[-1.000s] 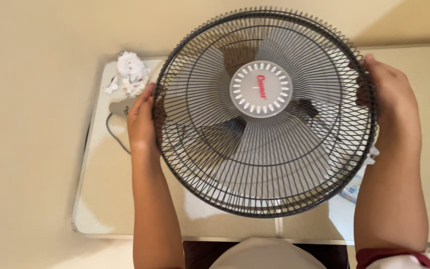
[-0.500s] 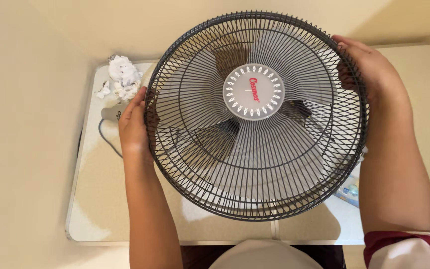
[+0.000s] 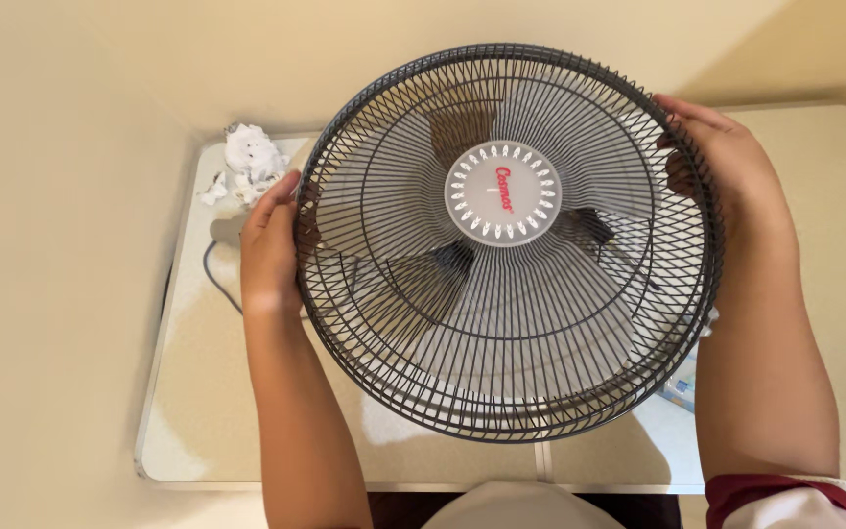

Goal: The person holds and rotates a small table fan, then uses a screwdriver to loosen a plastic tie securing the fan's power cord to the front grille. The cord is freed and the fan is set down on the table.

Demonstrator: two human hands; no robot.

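A round fan with a dark wire grille (image 3: 423, 343) and a pale centre cap (image 3: 502, 193) faces up at me over a pale table (image 3: 198, 411). Grey blades show through the wires. My left hand (image 3: 268, 245) grips the grille's left rim, fingers curled over the edge. My right hand (image 3: 727, 162) holds the upper right rim, thumb outside and fingers hooked into the wires. The fan's body and stand are hidden behind the grille.
A crumpled white tissue (image 3: 247, 157) with small scraps lies at the table's far left corner. A dark cord (image 3: 222, 284) curves on the table beside my left wrist. A beige wall (image 3: 51, 245) runs along the left and back. Something pale blue (image 3: 680, 392) peeks out under the grille's right edge.
The fan grille has shifted slightly left and up in view with both hands. My right hand has slid from the right side to the upper right rim.
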